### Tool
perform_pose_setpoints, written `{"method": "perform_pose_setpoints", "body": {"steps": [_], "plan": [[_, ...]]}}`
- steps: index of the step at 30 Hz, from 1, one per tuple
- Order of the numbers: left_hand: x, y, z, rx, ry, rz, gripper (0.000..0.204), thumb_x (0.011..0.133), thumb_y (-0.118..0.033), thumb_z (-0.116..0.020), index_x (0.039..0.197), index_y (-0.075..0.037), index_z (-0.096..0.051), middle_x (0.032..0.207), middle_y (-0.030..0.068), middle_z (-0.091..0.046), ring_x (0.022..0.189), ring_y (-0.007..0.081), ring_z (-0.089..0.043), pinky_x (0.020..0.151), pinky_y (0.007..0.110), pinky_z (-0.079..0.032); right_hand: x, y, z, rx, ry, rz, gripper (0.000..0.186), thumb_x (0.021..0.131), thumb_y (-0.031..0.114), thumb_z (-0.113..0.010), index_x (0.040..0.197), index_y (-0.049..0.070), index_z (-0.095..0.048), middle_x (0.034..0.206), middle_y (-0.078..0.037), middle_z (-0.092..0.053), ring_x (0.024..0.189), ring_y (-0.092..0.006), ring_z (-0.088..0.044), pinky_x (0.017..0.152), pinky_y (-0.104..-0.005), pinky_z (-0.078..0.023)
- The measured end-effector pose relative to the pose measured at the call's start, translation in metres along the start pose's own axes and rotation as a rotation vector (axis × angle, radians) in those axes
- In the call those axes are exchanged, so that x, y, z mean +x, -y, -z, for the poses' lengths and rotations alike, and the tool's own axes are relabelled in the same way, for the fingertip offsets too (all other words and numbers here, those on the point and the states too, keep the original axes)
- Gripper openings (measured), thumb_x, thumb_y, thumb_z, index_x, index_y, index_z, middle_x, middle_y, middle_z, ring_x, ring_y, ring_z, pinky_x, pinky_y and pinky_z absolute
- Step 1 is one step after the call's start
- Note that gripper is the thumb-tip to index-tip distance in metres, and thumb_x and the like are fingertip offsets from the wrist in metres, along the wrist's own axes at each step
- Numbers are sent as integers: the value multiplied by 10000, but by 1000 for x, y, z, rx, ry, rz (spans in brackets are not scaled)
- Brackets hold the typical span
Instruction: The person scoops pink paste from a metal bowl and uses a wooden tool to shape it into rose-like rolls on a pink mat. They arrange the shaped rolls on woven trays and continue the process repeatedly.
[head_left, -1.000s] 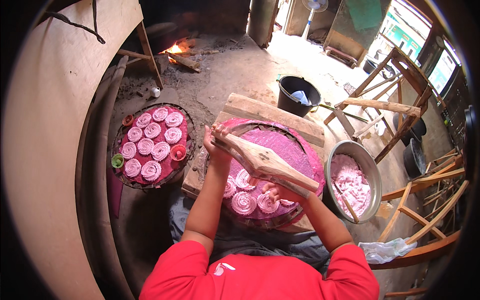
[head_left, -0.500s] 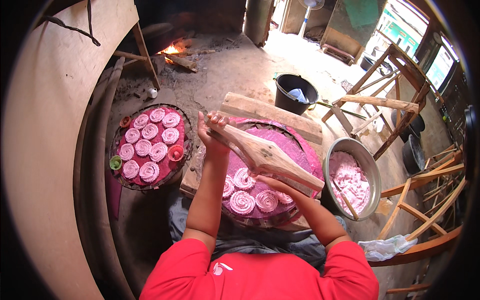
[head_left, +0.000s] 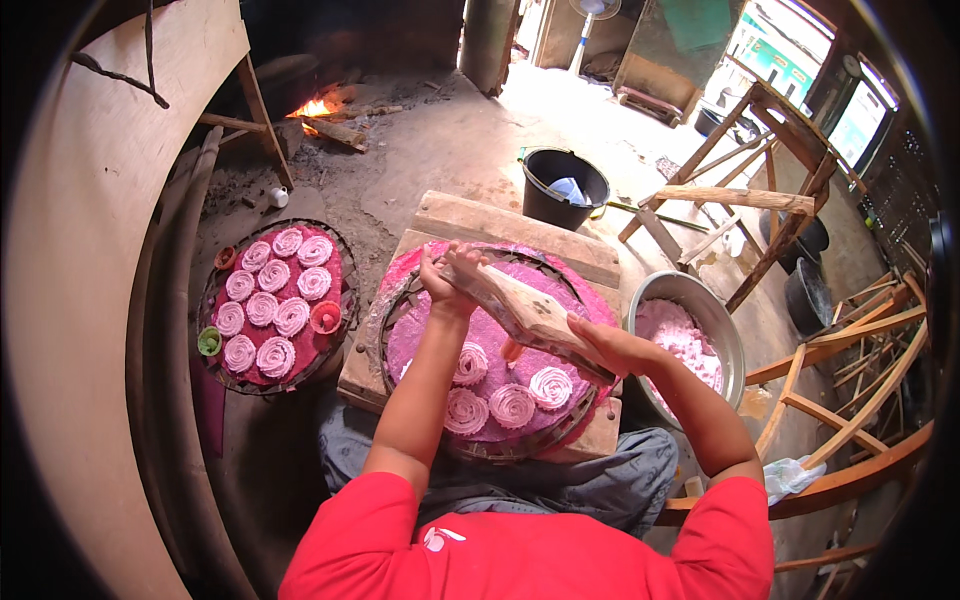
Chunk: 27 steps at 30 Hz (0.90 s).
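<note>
A wooden two-piece hand press (head_left: 535, 318) is held slantwise above a round woven tray (head_left: 572, 432) lined with pink cloth. My left hand (head_left: 450, 278) is wrapped round its upper left end. My right hand (head_left: 612, 346) grips its lower right end, thumb on top, the other fingers mostly hidden. From beneath the press a short pink stub (head_left: 512, 350) pokes out above the cloth. Several pink dough swirls lie on the near part of the tray, among them one swirl (head_left: 512, 405) below the stub; the press and my left arm cover part of the tray.
At left, a second round tray (head_left: 335, 352) carries rows of swirls with green and red cups. A metal basin (head_left: 737, 350) of pink dough stands right of the wooden board (head_left: 580, 255). Beyond are a black bucket (head_left: 565, 190), wooden frames (head_left: 745, 200) and a fire (head_left: 318, 108).
My right hand has moved from under the press, beside the swirls, to its lower right end. The press now sits somewhat lower over the tray, and the whole view has shifted slightly.
</note>
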<state>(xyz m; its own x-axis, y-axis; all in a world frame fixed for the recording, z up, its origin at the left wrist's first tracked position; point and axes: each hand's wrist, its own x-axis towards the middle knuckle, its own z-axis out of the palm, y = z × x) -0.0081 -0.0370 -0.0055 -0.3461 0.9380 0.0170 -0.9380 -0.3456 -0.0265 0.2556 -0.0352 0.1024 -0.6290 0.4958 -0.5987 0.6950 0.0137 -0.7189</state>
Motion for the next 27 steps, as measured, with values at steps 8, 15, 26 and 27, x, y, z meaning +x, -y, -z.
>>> {"method": "perform_pose_setpoints", "body": {"steps": [8, 15, 26, 27], "plan": [[-8, 4, -29, -19, 25, -19, 380, 932, -451, -381, 822, -107, -499, 678, 10, -498, 636, 174, -498, 680, 359, -433, -11, 5, 13, -177, -138, 29, 678, 985, 592, -307, 1049, 14, -657, 767, -37, -620, 632, -105, -555, 569, -264, -462], [-9, 1, -40, 13, -13, -43, 372, 934, -437, -365, 784, -115, -474, 621, 4, -480, 568, 168, -482, 633, 350, -430, -27, 18, 2, -173, -227, 101, 807, 946, 665, -269, 727, -23, -631, 566, -75, -564, 471, -173, -540, 468, -316, -442], [11, 1, -38, -6, 5, 25, 445, 932, -498, -369, 826, -79, -476, 716, 65, -464, 665, 232, -461, 655, 419, -426, -24, 8, 7, -85, -263, 177, 725, 973, 604, -325, 782, -28, -625, 614, -66, -556, 529, -155, -516, 506, -312, -422], [13, 0, -40, 22, -34, -5, 443, 932, -496, -371, 832, -77, -476, 716, 64, -463, 662, 232, -457, 659, 421, -425, -23, 7, 7, -124, -267, 180, 715, 981, 591, -323, 794, -30, -626, 625, -68, -563, 534, -153, -513, 513, -312, -423]]}}
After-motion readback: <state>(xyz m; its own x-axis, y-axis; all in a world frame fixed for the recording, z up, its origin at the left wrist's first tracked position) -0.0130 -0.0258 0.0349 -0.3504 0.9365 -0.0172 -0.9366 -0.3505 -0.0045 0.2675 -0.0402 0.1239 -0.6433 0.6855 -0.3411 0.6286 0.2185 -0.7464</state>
